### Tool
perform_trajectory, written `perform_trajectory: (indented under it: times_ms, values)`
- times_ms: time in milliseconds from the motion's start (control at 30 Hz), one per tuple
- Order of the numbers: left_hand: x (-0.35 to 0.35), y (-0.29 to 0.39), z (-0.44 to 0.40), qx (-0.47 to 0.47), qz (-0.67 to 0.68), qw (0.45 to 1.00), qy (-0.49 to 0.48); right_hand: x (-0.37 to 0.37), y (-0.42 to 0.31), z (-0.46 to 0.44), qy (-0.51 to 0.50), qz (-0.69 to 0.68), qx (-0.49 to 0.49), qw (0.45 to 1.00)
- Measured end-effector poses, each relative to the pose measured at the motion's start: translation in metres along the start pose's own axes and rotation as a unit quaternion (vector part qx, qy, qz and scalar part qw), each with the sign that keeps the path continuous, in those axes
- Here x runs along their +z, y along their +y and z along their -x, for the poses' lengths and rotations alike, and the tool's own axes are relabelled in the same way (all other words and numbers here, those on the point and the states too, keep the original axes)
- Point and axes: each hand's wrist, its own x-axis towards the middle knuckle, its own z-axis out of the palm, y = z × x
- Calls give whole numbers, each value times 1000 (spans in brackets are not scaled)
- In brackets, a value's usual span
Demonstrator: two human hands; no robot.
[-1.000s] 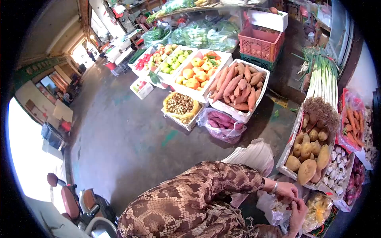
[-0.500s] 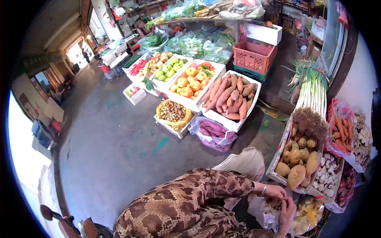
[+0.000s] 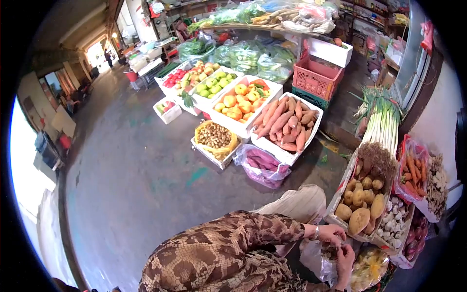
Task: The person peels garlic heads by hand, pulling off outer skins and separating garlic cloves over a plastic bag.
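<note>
My left hand [image 3: 332,234], with a bracelet at the wrist, is closed, its fingers bent down. Just below it, my right hand [image 3: 345,261] is also closed, thumb and fingertips pinched near the left fingers. What they pinch is too small to make out. Under both hands lies a clear plastic bag [image 3: 315,259] with something brownish at its mouth, partly hidden by the fingers. Beside my right hand sits another clear bag [image 3: 368,269] of yellowish contents. A box of potatoes [image 3: 359,220] and white garlic bulbs [image 3: 393,220] stand just beyond the hands.
Carrots [image 3: 412,173], red onions [image 3: 416,236] and long green onions [image 3: 382,124] are at the right. Across the floor [image 3: 131,194] stand boxes of sweet potatoes [image 3: 284,121], orange fruit [image 3: 236,104] and peanuts [image 3: 214,135]. Stacked crates [image 3: 316,78] stand behind.
The view has shifted slightly, so the stall things sit a little differently in frame. My hands have moved slightly apart, still close together above the bag.
</note>
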Motion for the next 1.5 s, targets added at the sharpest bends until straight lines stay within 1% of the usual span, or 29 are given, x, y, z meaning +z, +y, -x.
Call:
perform_trajectory:
  times_ms: [33,67,100,133,167,200,233,267,333,467,533,567,633,667,733,800,867,933,1067,1133,1167,1200,1267,1300,1400,1500]
  values:
    - [0,3,4,-20,-25,999,6,4,4,-1,-21,-15,9,1000]
    - [-1,-3,3,-17,-24,1000,8,8,10,-2,-43,-29,17,999]
    - [-3,-14,0,19,-37,999,11,8,24,-4,-77,-90,55,991]
    - [0,-9,5,55,-50,997,13,12,21,-4,-80,-87,54,992]
    - [2,-4,11,57,-47,997,16,17,18,-1,-91,-140,57,984]
    - [4,1,19,29,-6,999,19,22,16,0,-102,-191,59,974]
    - [7,9,27,2,34,999,22,26,20,-3,-106,-206,46,972]
    - [7,9,29,4,36,999,25,26,23,-3,-109,-203,45,972]
    - [7,8,31,30,28,999,23,27,18,-4,-119,-252,97,956]
    - [10,7,41,32,51,998,34,33,5,-3,-127,-282,70,948]
    - [9,16,48,57,89,994,6,34,4,-3,-135,-329,74,932]
    - [9,15,48,57,88,994,6,37,0,-3,-135,-328,74,932]
    - [7,10,46,59,73,995,20,44,-9,-1,-144,-429,82,888]
    - [6,8,47,60,73,995,18,48,-9,1,-142,-429,81,888]
    - [6,2,45,65,87,994,21,56,-3,2,-89,-446,119,882]
    - [3,-8,37,63,69,995,24,62,-3,3,-78,-439,118,887]
    - [6,3,44,61,53,996,26,68,-4,3,-67,-430,118,892]
    - [9,17,56,27,104,994,24,74,-4,4,-20,-444,103,890]
    - [7,13,52,32,96,995,24,74,-3,6,-13,-456,123,882]
    - [6,7,49,9,112,993,25,71,2,1,-34,-453,128,882]
    - [3,9,49,-22,92,995,27,72,3,1,-36,-451,132,882]
    - [4,5,48,-22,97,995,28,72,5,1,-25,-446,134,885]
    - [5,11,51,12,123,992,39,72,7,0,-15,-441,136,887]
    - [3,15,54,7,79,995,54,72,9,0,-17,-430,137,892]
    - [5,22,59,3,52,997,59,70,19,-5,-27,-413,141,899]
    - [3,2,45,17,53,996,62,70,24,-5,-43,-416,138,898]
